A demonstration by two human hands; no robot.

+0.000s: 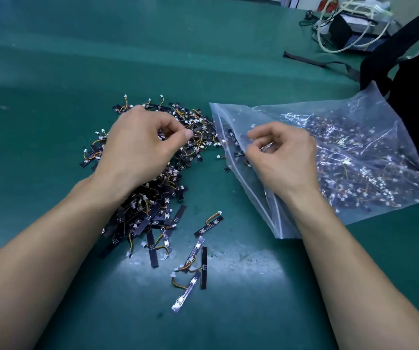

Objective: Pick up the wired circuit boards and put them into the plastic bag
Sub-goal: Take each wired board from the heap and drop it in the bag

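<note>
Hovering over the boards (pixel 152 218) pile, left hand (pixel 140 147) has fingers curled; whether it holds one, can't tell. Right hand (pixel 286 157) pinches the bag (pixel 380 117) mouth, more boards inside past its fingers.
</note>
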